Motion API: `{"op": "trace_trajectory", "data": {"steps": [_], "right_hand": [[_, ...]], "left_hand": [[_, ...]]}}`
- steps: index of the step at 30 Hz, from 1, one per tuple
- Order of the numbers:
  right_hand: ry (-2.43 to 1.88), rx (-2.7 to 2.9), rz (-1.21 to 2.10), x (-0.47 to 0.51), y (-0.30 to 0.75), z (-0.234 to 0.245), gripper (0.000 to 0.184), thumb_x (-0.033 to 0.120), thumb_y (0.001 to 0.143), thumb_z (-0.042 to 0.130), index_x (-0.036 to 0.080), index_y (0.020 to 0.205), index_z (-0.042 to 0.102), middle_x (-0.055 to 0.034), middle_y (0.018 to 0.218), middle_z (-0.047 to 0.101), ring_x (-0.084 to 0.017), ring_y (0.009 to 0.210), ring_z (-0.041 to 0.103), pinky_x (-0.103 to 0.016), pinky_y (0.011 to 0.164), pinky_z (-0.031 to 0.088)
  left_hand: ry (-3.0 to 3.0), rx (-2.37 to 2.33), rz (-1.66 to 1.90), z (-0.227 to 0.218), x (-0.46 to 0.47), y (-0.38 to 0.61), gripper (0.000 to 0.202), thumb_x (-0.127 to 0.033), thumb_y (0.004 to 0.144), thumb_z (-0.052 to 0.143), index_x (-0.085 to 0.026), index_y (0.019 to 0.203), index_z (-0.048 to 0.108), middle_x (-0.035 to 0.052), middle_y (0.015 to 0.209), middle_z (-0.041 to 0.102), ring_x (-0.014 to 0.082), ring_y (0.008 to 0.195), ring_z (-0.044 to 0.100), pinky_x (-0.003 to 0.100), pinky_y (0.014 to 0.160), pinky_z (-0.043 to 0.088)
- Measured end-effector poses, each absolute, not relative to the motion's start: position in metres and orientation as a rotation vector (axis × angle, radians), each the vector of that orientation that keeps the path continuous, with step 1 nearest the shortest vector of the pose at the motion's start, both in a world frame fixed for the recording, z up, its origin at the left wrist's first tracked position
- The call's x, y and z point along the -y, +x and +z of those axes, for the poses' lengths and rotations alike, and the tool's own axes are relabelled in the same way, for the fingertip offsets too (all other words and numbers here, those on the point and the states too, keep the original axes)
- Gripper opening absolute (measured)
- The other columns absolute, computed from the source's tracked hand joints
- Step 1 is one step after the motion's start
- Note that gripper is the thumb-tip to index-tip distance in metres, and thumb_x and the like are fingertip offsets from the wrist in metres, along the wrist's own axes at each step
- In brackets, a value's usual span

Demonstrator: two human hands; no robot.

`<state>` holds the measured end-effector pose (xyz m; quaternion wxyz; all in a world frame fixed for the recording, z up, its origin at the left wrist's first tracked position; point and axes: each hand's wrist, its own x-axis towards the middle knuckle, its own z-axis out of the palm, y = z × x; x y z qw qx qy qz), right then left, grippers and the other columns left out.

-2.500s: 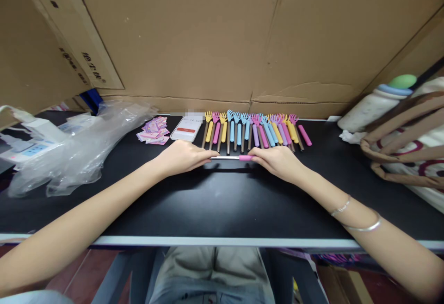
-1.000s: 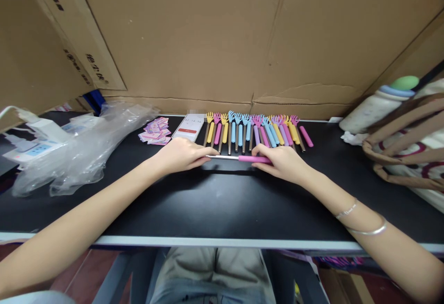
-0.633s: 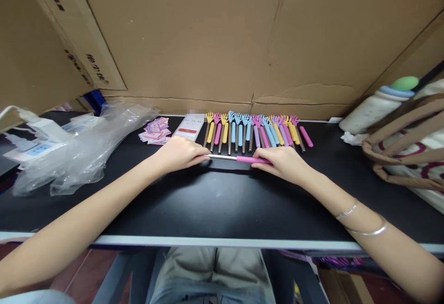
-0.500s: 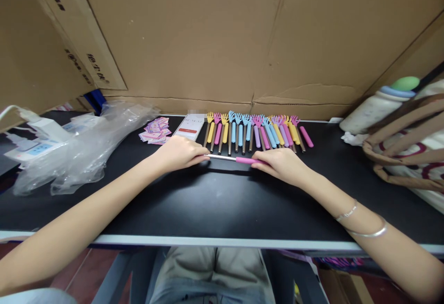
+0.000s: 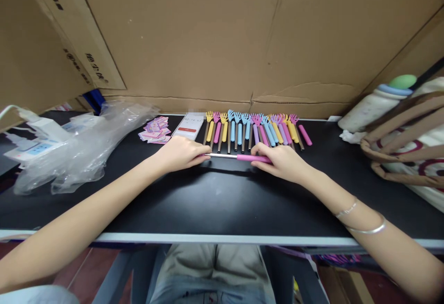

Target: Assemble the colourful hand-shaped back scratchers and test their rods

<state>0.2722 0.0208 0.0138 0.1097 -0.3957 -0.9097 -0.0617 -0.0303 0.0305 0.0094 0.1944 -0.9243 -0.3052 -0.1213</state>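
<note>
Soft glare on black tabletop (image 5: 222,207), wide-angle distortion

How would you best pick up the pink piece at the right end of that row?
Probably by pinching the pink piece around its middle, coming from the right: it is slim and lies flat, and the rest of the row is on its left.

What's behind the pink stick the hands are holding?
Behind the pink-handled stick is a row of colourful claws and handles, then a cardboard wall. The left hand covers part of the phone, and whatever is behind the cardboard can't be seen.
</note>
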Motion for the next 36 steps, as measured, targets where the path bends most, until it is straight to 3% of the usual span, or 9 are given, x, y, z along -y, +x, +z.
{"op": "trace_trajectory", "data": {"steps": [15, 25, 30, 36], "right_hand": [[-1.098, 2.647, -0.240, -0.0253, 0.2767, 0.0122, 0.029, 0.046, 0.091, 0.042, 0.020, 0.087, 0.052, 0.0008, 0.062, 0.063, -0.014, 0.052, 0.058, -0.022, 0.052, 0.034], [-1.204, 2.726, -0.168, -0.0270, 0.2740, 0.0099, 0.026, 0.042, 0.094, 0.037, 0.021, 0.094, 0.053, 0.0009, 0.062, 0.062, -0.014, 0.052, 0.056, -0.021, 0.053, 0.033], [-1.203, 2.708, -0.164, -0.0272, 0.2747, 0.0097, 0.023, 0.041, 0.090, 0.046, 0.022, 0.101, 0.051, 0.0023, 0.063, 0.061, -0.013, 0.052, 0.055, -0.021, 0.052, 0.032], [-1.186, 2.655, -0.227, -0.0275, 0.2762, 0.0107, 0.016, 0.036, 0.087, 0.051, 0.022, 0.093, 0.052, 0.0016, 0.070, 0.064, -0.012, 0.053, 0.055, -0.021, 0.052, 0.032]], "left_hand": [[-2.596, 0.895, -0.392, 0.0076, -0.0299, -0.0288, 0.033, -0.038, 0.095, 0.039, -0.021, 0.086, 0.066, -0.0007, 0.072, 0.070, 0.0120, 0.062, 0.064, 0.022, 0.049, 0.027], [-2.597, 0.893, -0.363, 0.0074, -0.0288, -0.0276, 0.028, -0.037, 0.094, 0.042, -0.022, 0.091, 0.066, -0.0014, 0.077, 0.071, 0.0125, 0.064, 0.065, 0.023, 0.049, 0.028], [-2.539, 0.956, -0.351, 0.0089, -0.0273, -0.0262, 0.022, -0.037, 0.092, 0.046, -0.026, 0.102, 0.062, -0.0014, 0.069, 0.069, 0.0138, 0.059, 0.064, 0.022, 0.048, 0.027], [-2.515, 0.980, -0.349, 0.0083, -0.0282, -0.0272, 0.023, -0.037, 0.092, 0.045, -0.023, 0.097, 0.062, -0.0005, 0.064, 0.068, 0.0135, 0.056, 0.063, 0.021, 0.046, 0.027]]}}
